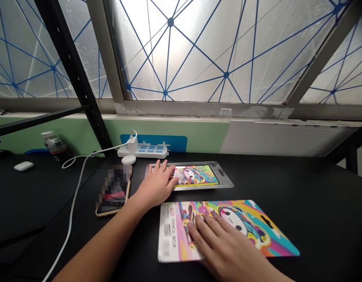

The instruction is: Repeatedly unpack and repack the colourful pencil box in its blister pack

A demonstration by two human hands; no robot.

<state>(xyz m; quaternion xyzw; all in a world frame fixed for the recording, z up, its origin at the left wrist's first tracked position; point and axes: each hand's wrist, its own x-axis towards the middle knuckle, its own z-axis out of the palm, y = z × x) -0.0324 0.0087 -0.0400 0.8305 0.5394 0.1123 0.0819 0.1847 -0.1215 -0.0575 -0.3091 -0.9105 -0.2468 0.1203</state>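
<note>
On the black desk lies a colourful cardboard backing card [242,235], printed with a white cartoon figure and the words "PENCIL BOX". My right hand [222,243] rests flat on it, fingers spread over its left half. Farther back is a clear plastic blister tray [224,181] with a bright cartoon-printed pencil box [198,175] inside. My left hand [159,184] lies over the left end of this tray, fingers stretched out and hiding part of the pencil box. Neither hand grips anything.
A phone [113,196] lies left of my left hand. Behind it are a white round case [128,159] and a power strip [151,150]; its white cable [77,196] runs forward along the left. A bottle [57,145] and another white case [23,166] sit farther left.
</note>
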